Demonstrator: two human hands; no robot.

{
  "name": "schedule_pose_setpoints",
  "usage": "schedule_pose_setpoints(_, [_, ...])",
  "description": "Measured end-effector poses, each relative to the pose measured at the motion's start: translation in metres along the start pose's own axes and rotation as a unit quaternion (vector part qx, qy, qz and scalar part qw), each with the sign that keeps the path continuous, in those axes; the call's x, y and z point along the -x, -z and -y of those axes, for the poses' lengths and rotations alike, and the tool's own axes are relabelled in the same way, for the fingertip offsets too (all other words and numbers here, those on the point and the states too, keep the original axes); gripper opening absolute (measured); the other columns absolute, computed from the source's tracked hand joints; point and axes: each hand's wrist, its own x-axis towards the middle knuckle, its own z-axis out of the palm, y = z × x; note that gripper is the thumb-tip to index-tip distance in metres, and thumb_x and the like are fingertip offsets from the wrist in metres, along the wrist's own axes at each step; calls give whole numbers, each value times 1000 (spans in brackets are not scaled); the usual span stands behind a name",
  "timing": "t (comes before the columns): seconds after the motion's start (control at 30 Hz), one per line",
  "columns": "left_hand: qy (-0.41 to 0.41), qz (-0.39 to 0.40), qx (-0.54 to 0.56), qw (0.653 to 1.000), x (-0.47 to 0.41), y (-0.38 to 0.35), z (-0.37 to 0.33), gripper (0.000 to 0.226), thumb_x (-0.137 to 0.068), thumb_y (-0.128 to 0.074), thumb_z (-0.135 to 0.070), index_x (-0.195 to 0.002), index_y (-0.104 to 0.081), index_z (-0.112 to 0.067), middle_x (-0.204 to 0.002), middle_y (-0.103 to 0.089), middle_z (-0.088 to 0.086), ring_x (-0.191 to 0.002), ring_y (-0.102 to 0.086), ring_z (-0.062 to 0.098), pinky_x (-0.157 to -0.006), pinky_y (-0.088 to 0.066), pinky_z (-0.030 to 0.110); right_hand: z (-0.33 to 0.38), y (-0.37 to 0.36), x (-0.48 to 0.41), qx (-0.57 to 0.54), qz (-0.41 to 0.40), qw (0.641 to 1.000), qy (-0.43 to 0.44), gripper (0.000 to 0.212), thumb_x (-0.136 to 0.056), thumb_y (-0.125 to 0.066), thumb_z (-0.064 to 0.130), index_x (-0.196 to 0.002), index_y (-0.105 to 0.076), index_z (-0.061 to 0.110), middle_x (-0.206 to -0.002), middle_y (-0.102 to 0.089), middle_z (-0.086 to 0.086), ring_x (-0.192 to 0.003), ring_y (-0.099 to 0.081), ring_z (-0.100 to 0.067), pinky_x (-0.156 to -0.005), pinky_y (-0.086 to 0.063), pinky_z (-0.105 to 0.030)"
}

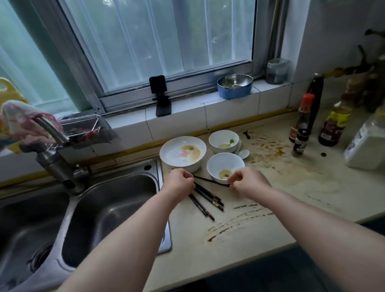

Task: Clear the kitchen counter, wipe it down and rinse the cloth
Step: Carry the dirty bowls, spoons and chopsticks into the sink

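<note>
Three white dishes are counted on the stained bench (247,230): one plate (183,152) and two bowls (225,165). Dark chopsticks (209,199) are gathered in the left grip (180,182); one is pinched in the right grip (248,181). One cloth (20,120) is draped over the tap (53,151).
</note>
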Motion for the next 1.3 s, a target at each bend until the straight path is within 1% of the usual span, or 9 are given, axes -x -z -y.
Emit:
schedule_pose_setpoints(0.27, [60,-19,-32,997,-33,1,14,18,-96,-51,-20,-83,-62,-17,-86,-71,2,-88,-68,19,-84,-58,39,0,-14,-27,-40,1,999,-20,29,-84,-52,8,-84,-68,32,-100,-70,8,-98,-62,-16,-88,-53,-33])
schedule_pose_setpoints(0.43, [119,-61,70,988,-63,26,22,33,-101,-43,-29,-108,-60,-2,-88,-71,8,-73,-66,15,-60,-51,30,14,-19,-39,-55,3,998,-40,30,-84,-49,7,-80,-66,31,-93,-69,9,-94,-64,-16,-88,-53,-33])
schedule_pose_setpoints(0.73, [170,-51,142,974,-119,37,29,26,-103,-35,-26,-113,-48,-5,-87,-66,13,-72,-62,21,-54,-45,27,36,-36,-71,-114,9,991,-70,39,-83,-45,-5,-71,-64,27,-80,-69,7,-86,-67,-16,-89,-55,-32])
schedule_pose_setpoints(0.9, [190,-44,144,970,-140,31,34,30,-101,-34,-13,-122,-48,2,-74,-64,17,-55,-60,20,-40,-43,23,41,-42,-82,-155,0,984,-83,34,-86,-39,-5,-86,-67,15,-83,-68,0,-73,-63,-14,-65,-50,-17])
schedule_pose_setpoints(0.97, [188,-50,137,971,-144,29,34,32,-99,-31,-7,-125,-47,2,-79,-66,20,-51,-60,20,-34,-41,19,40,-43,-85,-170,0,982,-88,33,-87,-39,-5,-86,-66,14,-84,-69,-2,-73,-63,-14,-67,-51,-18])
schedule_pose_setpoints(1.07, [181,-54,125,974,-147,28,34,35,-97,-31,-2,-129,-44,2,-92,-68,23,-54,-62,19,-34,-43,19,38,-47,-86,-172,15,980,-97,33,-87,-41,-5,-82,-65,17,-86,-69,-2,-71,-64,-12,-72,-50,-20])
schedule_pose_setpoints(1.17, [166,-64,114,977,-147,30,34,35,-94,-35,-1,-127,-46,3,-102,-66,24,-78,-69,28,-35,-43,22,39,-46,-89,-175,23,980,-97,33,-88,-41,-5,-81,-65,17,-83,-68,-1,-69,-63,-12,-58,-46,-17])
schedule_pose_setpoints(1.23, [159,-67,96,980,-142,33,31,32,-94,-37,0,-124,-48,4,-105,-65,24,-87,-68,33,-31,-40,19,42,-43,-94,-195,27,975,-107,29,-89,-41,-3,-91,-66,12,-80,-67,0,-69,-62,-13,-56,-47,-19])
schedule_pose_setpoints(1.3, [148,-54,90,983,-135,37,24,28,-96,-39,0,-122,-49,6,-107,-64,24,-81,-65,30,-31,-41,17,45,-39,-98,-216,15,970,-110,23,-93,-44,5,-103,-64,11,-79,-67,0,-69,-62,-12,-64,-52,-26])
